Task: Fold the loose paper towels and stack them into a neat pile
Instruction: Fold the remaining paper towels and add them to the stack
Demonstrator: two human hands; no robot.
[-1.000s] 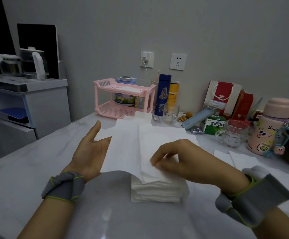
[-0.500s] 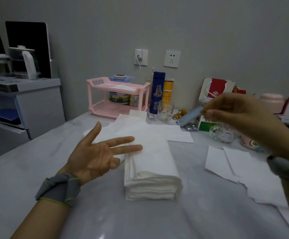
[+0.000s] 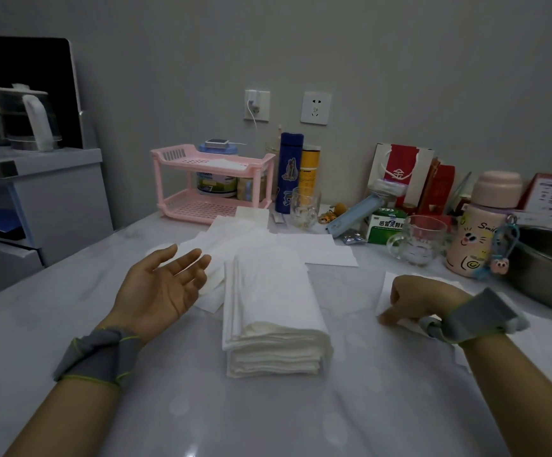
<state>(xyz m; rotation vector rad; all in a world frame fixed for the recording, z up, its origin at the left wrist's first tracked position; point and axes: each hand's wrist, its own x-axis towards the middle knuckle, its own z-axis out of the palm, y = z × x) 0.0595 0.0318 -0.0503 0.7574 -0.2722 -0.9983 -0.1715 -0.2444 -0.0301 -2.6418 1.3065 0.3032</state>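
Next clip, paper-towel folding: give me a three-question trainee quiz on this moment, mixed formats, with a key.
1. True or false: the left hand rests on the pile.
2. The right hand touches: A the pile, B a loose sheet, C the left hand.
3. Fill in: the pile lies ___ the two hands.
Key: 1 false; 2 B; 3 between.

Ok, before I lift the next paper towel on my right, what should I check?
1. Does the pile stand upright: ok.
2. Is the left hand free: ok, open and holding nothing.
3. Is the right hand on the loose sheet: ok, at its near corner.
4. Is that sheet actually pinched: cannot tell.
5. Is the glass mug apart from the sheet: ok.
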